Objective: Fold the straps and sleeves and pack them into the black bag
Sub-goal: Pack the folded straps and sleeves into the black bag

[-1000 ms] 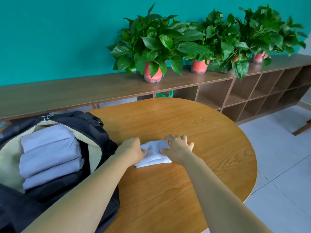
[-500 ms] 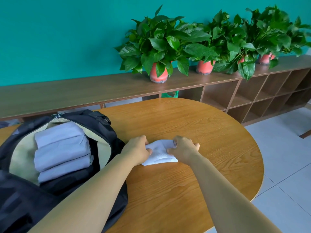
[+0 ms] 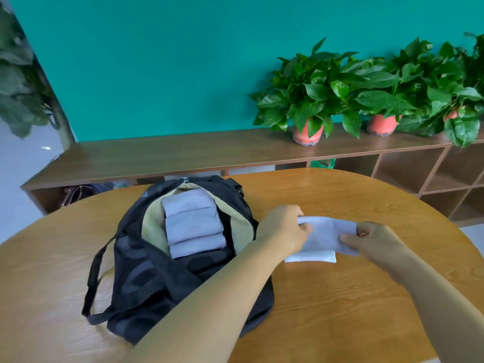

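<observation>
As left hand [image 3: 282, 230], right hand [image 3: 377, 242] pinch cloth [image 3: 327, 233]

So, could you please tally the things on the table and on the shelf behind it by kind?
Black bag: 1
Folded pale pieces inside the bag: 3
White cloth, gripped by the left hand and the right hand: 1
Red plant pots on the shelf: 3
Total: 8

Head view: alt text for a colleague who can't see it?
The left hand and right hand pinch the ends of a white cloth over a wooden table. Left of them lies an open black bag holding three folded cloths. Potted plants line a shelf behind.
</observation>
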Tool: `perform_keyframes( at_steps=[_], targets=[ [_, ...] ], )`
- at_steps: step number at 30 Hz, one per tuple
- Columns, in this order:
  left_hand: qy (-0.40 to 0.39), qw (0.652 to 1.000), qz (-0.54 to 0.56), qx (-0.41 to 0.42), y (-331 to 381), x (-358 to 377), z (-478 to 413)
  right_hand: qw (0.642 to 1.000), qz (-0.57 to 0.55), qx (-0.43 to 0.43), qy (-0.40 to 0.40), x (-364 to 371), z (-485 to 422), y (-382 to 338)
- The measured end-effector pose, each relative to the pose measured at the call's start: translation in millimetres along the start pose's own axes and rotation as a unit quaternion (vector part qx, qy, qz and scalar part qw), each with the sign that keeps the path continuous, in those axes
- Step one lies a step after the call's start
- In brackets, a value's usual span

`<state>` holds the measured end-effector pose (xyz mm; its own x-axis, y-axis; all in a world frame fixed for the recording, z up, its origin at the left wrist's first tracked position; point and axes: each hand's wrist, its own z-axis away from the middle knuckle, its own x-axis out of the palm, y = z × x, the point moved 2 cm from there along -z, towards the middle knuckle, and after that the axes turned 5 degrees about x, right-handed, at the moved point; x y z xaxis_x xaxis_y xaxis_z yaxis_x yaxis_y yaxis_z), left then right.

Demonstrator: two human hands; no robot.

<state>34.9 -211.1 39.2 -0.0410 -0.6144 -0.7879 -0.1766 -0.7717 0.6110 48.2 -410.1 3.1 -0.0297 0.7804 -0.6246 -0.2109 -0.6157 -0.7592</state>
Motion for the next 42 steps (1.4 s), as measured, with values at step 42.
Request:
perform_keyframes(
  at_steps=[42],
  targets=[
    [0.019,0.939,-0.338,-0.059,-167.6,-92.7,120.6,0.844,0.352,-0.381,0.136,211.8,52.2,-114.7]
  ],
)
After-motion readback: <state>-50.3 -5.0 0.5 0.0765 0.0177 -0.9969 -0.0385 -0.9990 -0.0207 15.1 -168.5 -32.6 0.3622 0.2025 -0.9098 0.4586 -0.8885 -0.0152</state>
